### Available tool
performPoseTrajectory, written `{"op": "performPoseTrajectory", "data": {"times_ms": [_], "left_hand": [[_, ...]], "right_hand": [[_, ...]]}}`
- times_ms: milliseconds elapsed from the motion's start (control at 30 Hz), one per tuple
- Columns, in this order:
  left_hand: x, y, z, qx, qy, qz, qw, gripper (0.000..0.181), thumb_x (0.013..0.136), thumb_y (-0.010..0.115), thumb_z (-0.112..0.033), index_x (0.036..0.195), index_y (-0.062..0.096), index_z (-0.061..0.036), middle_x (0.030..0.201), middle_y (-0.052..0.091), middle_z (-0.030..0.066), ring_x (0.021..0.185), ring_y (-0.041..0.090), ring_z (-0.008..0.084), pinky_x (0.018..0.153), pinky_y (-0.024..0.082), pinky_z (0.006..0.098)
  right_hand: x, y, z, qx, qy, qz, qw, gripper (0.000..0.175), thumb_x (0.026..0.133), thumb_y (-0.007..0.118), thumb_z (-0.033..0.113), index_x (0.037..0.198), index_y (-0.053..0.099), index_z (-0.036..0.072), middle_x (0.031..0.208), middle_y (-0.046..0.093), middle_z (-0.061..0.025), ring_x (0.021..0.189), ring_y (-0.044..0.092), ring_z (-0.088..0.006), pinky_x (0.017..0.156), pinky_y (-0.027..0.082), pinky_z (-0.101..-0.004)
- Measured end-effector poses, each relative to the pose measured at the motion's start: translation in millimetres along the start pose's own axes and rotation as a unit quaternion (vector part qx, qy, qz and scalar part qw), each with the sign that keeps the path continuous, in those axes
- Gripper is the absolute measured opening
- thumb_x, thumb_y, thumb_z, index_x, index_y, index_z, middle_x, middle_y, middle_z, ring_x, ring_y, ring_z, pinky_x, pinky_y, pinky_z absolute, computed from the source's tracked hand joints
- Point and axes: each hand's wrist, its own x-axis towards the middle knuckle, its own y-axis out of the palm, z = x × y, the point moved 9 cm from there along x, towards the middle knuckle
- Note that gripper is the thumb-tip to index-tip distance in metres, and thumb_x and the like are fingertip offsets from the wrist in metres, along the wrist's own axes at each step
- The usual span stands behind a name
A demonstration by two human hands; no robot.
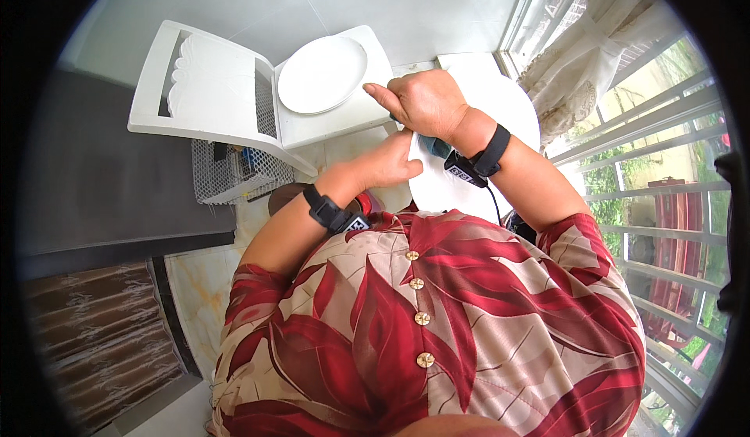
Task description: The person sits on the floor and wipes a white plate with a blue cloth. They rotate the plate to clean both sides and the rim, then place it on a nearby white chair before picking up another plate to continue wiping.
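Observation:
My right hand (pixel 428 103) is curled around a blue-grey cloth (pixel 435 146), which shows below the palm and slightly beside the fingers. Just below and left of it is my left hand (pixel 384 161), fingers bent and thumb pointing right, at the edge of a white rounded surface (pixel 469 196). Whether that surface is a tabletop or partly a held plate I cannot tell. What the left fingers grip is hidden. A white oval plate (pixel 322 73), possibly with another beneath it, rests on the seat of a white chair (pixel 375 56) to the left.
The chair's carved back (pixel 208 79) leans left over a white mesh basket (pixel 220 173) with items inside. A red-rimmed round object (pixel 364 202) is on the floor below my left wrist. A barred window (pixel 656 202) with a lace curtain (pixel 580 67) lies right; a dark panel (pixel 117 167) left.

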Motion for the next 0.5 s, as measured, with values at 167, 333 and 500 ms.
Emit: {"op": "performPoseTrajectory", "data": {"times_ms": [167, 333, 500], "left_hand": [[-13.1, 0.4, 4.3, -0.049, -0.008, -0.027, 0.998, 0.070, 0.076, 0.050, -0.001, 0.143, 0.030, 0.0043, 0.128, 0.052, 0.0164, 0.121, 0.048, 0.0222, 0.104, 0.037, 0.0339], [-13.2, -1.3, 5.0, -0.026, 0.004, -0.027, 0.999, 0.074, 0.076, 0.050, -0.001, 0.146, 0.027, 0.0035, 0.131, 0.051, 0.0155, 0.123, 0.046, 0.0221, 0.105, 0.036, 0.0334], [3.0, 6.1, 8.9, -0.053, -0.006, -0.005, 0.999, 0.071, 0.075, 0.050, -0.001, 0.143, 0.031, 0.0033, 0.130, 0.051, 0.0152, 0.122, 0.047, 0.0234, 0.106, 0.036, 0.0346]], "right_hand": [[-1.6, -3.2, -82.5, -0.088, 0.099, 0.013, 0.991, 0.031, 0.096, 0.045, 0.026, 0.121, 0.061, 0.017, 0.078, 0.068, -0.0158, 0.074, 0.064, -0.0394, 0.062, 0.051, -0.0482], [-53.5, -13.3, -202.4, -0.003, 0.388, 0.030, 0.921, 0.066, 0.096, 0.034, 0.055, 0.091, 0.072, 0.002, 0.094, 0.066, -0.0286, 0.094, 0.061, -0.0465, 0.088, 0.048, -0.0474], [-44.4, -33.0, -140.5, 0.006, 0.305, -0.083, 0.949, 0.058, 0.097, 0.036, 0.051, 0.085, 0.071, 0.007, 0.081, 0.069, -0.0189, 0.082, 0.064, -0.0411, 0.077, 0.051, -0.0464]]}}
